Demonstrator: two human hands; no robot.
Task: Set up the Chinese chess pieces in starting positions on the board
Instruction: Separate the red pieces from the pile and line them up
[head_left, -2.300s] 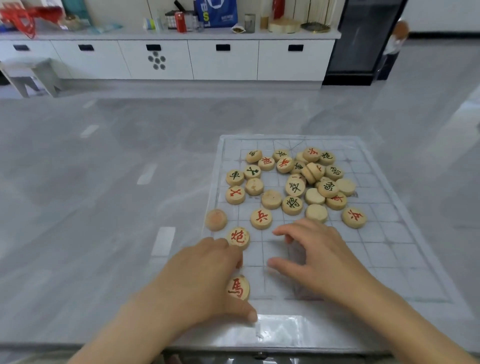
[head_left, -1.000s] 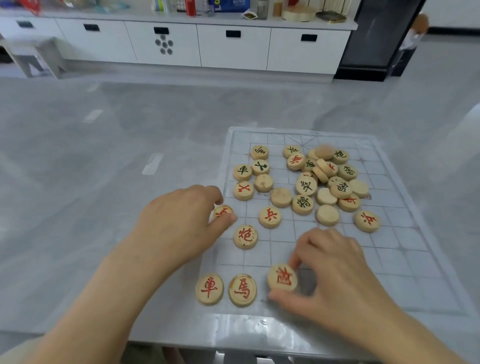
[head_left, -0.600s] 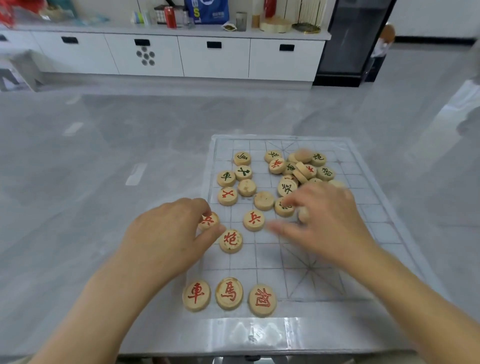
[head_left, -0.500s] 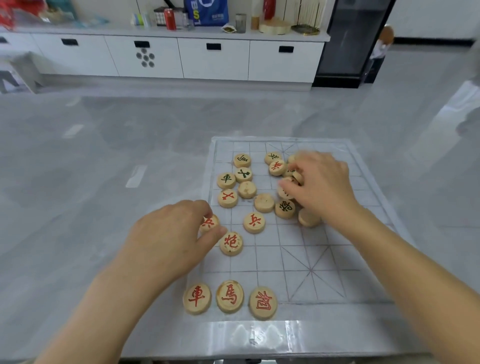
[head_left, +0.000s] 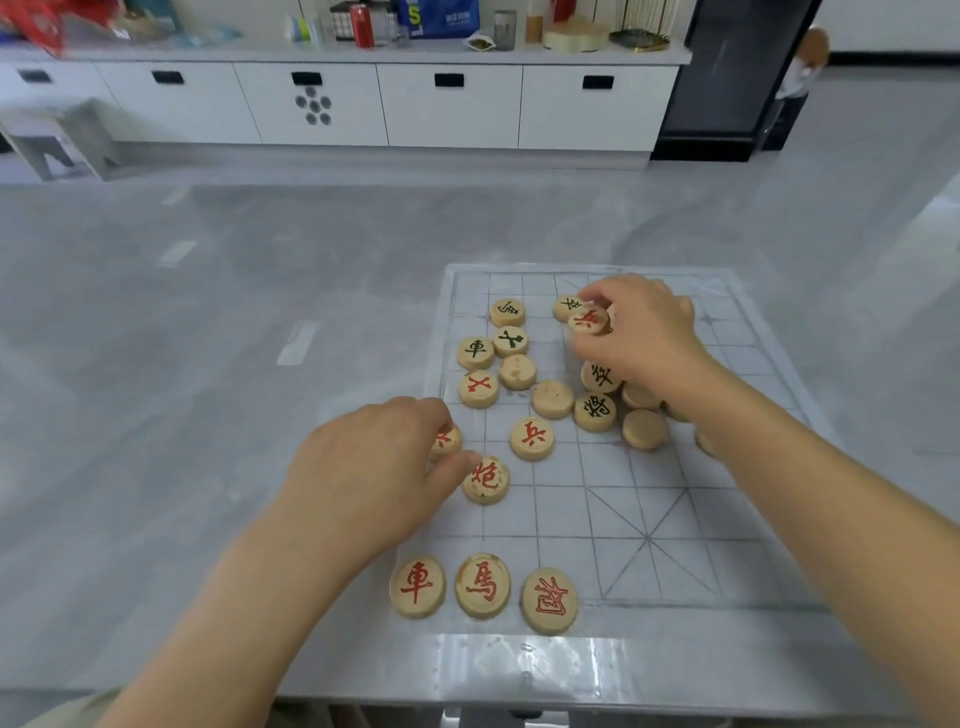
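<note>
Head view: the board (head_left: 675, 519) lies straight ahead, with a heap of round wooden pieces on its far half. The right hand (head_left: 644, 332) reaches over that heap, its fingers (head_left: 597, 301) clamped on a red-lettered piece (head_left: 588, 319), which seems raised a little above the others. The left hand (head_left: 374, 467) sits at the board's left edge, fingers curled round a half-hidden piece (head_left: 445, 440) with red lettering; its thumb tip is just beside the cannon piece (head_left: 485, 479).

3 red pieces stand side by side on the near row from the left corner: chariot (head_left: 417, 587), horse (head_left: 482, 585), elephant (head_left: 549, 600).

The coming move probably turns on this: the red-lettered piece is far up the board from the near rows, so it must travel toward the person. Being a disc, it has no long axis to line up. The right hand is the nearer to the free points right of the elephant.
</note>
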